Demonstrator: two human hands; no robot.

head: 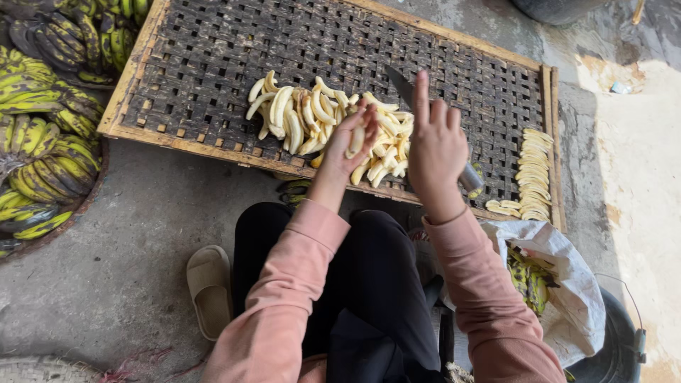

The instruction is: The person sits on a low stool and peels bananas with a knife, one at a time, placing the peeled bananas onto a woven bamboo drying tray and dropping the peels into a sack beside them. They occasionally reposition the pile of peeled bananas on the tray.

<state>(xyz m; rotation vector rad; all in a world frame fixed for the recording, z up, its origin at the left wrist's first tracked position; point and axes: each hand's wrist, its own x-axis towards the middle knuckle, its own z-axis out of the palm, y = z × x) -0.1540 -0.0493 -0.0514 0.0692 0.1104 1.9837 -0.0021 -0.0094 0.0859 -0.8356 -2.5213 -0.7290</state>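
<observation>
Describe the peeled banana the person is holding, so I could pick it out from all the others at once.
Start at the big dark woven tray with the pale wooden frame. Near its front edge lies a heap of peeled bananas. The one meant is the peeled banana at the heap's middle, pinched in the left hand: unlike its neighbours, it is lifted off the heap, beside the right hand gripping a knife.

The right hand (436, 152) hides most of the knife (406, 91), handle included. The woven tray (213, 64) is cut off at its far-left corner by the picture's top edge. The unpeeled bananas (42, 135) run past the left edge.
</observation>
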